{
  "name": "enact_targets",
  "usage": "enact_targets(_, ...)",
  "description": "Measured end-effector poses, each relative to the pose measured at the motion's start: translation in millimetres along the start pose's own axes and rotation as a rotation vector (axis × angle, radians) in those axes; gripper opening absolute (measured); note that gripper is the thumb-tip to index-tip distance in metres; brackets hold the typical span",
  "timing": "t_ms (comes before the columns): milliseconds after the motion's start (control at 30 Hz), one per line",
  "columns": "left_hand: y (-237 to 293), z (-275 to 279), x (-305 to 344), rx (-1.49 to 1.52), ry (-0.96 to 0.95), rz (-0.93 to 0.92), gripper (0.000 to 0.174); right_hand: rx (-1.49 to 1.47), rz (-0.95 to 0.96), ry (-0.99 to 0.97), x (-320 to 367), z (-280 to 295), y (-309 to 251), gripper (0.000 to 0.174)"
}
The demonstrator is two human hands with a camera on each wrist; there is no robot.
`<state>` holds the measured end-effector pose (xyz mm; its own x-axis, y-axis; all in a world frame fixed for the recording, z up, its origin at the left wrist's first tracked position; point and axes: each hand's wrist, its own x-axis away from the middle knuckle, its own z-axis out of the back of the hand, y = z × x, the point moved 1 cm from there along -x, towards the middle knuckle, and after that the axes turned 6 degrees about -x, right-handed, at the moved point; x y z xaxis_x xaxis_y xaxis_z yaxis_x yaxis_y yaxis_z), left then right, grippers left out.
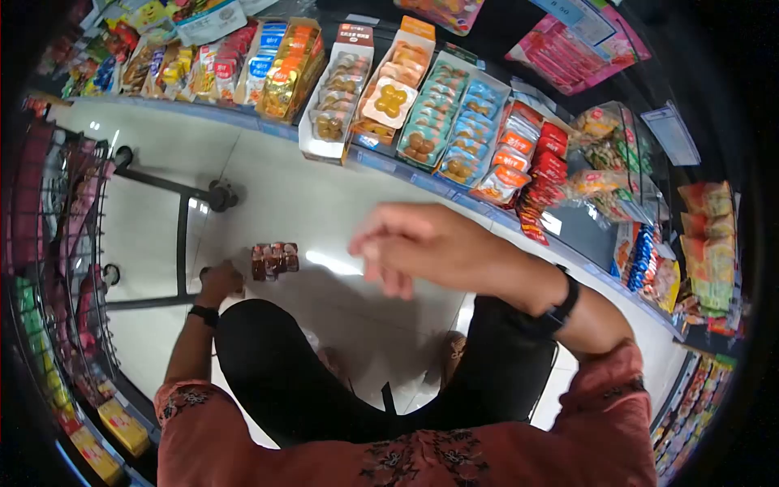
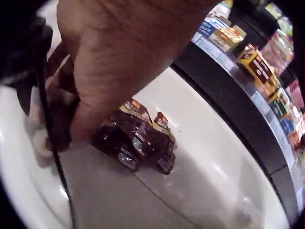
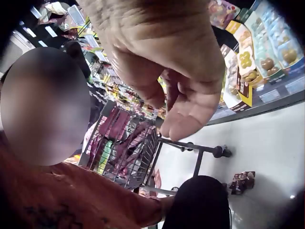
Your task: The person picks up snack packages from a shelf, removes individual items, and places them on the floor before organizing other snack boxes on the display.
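My left hand (image 1: 221, 282) reaches low at the floor, by a caster of a black wheeled frame (image 1: 182, 243). Just right of it, several brown snack packets (image 1: 274, 261) stand bunched together on the pale tiles. In the left wrist view my left hand (image 2: 95, 86) overlaps the edge of those packets (image 2: 138, 136); its fingers are blurred beside something dark, and I cannot tell whether they grip it. Raised in front of the shelf is my right hand (image 1: 422, 243), loosely bent, blurred in the head view. In the right wrist view my right hand (image 3: 176, 86) shows nothing between thumb and fingers.
A low shelf (image 1: 377, 166) crosses the front with open boxes of packaged snacks (image 1: 337, 89). On the left stands a black wire basket (image 1: 81, 219) of pink and green packs on the wheeled frame. My knees (image 1: 268, 349) are bent close below the hands.
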<state>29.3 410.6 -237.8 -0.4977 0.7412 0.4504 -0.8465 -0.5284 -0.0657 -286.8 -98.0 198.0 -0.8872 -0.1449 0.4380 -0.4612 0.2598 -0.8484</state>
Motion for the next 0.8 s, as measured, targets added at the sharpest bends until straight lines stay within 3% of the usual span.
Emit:
enact_targets(33, 57, 139, 29, 0.464, -0.071, 0.156, 0.041, -0.005, 0.028, -0.026, -18, 5, 6, 0.028)
enact_targets(67, 66, 173, 35, 0.505, -0.039, 0.172, 0.043, -0.011, 0.058, -0.053, -34, 9, 13, 0.029)
enact_targets(100, 92, 228, 39, 0.437, 0.004, 0.223, 0.032, 0.0, 0.081, -0.038, -50, 13, 19, 0.029)
enact_targets(133, 103, 260, 39, 0.88, -0.091, 0.343, 0.029, 0.01, 0.107, -0.021, -64, 16, 25, 0.03)
enact_targets(167, 107, 278, 34, 1.082, -0.084, 0.297, 0.029, 0.019, 0.13, -0.003, -74, 21, 32, 0.031)
enact_targets(233, 117, 333, 26, 1.086, -0.127, 0.241, 0.035, -0.065, 0.132, 0.024, -90, 29, 44, 0.032)
enact_targets(300, 142, 389, 24, 1.211, -0.069, 0.16, 0.053, -0.117, 0.152, 0.049, -100, 35, 48, 0.033)
enact_targets(333, 157, 416, 24, 1.169, -0.038, 0.147, 0.052, -0.13, 0.165, 0.065, -101, 41, 49, 0.034)
enact_targets(467, 200, 485, 12, 1.116, -0.056, 0.058, 0.051, -0.126, 0.227, 0.062, -98, 50, 38, 0.039)
enact_targets(600, 232, 514, 5, 1.129, -0.017, 0.046, 0.053, -0.172, 0.291, 0.031, -108, 48, 22, 0.04)
enact_targets(800, 244, 497, -42, 1.124, 0.055, -0.074, 0.049, -0.127, 0.329, 0.12, -124, 73, 30, 0.033)
